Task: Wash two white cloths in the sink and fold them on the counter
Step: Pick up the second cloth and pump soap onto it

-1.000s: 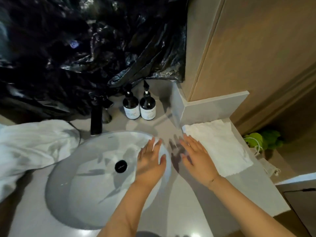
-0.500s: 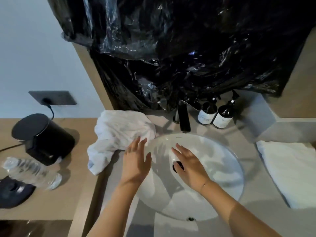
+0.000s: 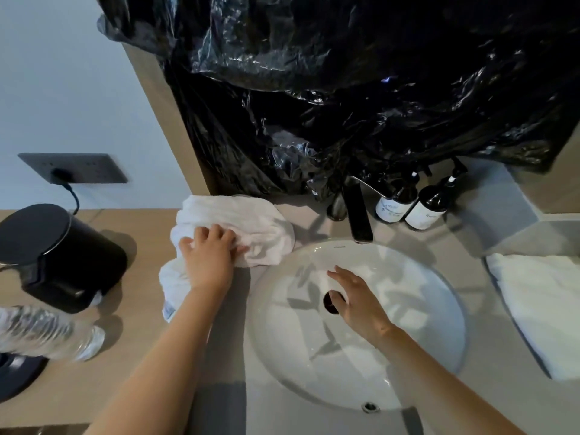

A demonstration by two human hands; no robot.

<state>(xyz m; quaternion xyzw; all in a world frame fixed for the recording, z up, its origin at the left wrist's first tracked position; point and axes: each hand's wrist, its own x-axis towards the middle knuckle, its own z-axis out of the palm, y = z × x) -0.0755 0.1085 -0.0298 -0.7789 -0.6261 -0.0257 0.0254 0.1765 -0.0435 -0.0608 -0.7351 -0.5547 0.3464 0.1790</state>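
A crumpled white cloth (image 3: 251,227) lies on the counter left of the white round sink (image 3: 433,312). My left hand (image 3: 208,255) lies on top of this cloth with its fingers curled into the fabric. My right hand (image 3: 357,296) hovers over the basin, fingers relaxed and spread, above the black drain plug (image 3: 329,304). A second white cloth (image 3: 546,306) lies flat and folded on the counter at the right edge.
A black faucet (image 3: 357,215) stands behind the sink beside two dark pump bottles (image 3: 411,202). Black plastic sheeting (image 3: 345,89) hangs over the back wall. At the left are a black kettle (image 3: 59,255), a plastic water bottle (image 3: 44,334) and a wall socket (image 3: 75,167).
The view swung left from the folded cloth to the crumpled one. My left hand moved from the sink's rim onto the crumpled cloth and curled into it. My right hand stays over the drain.
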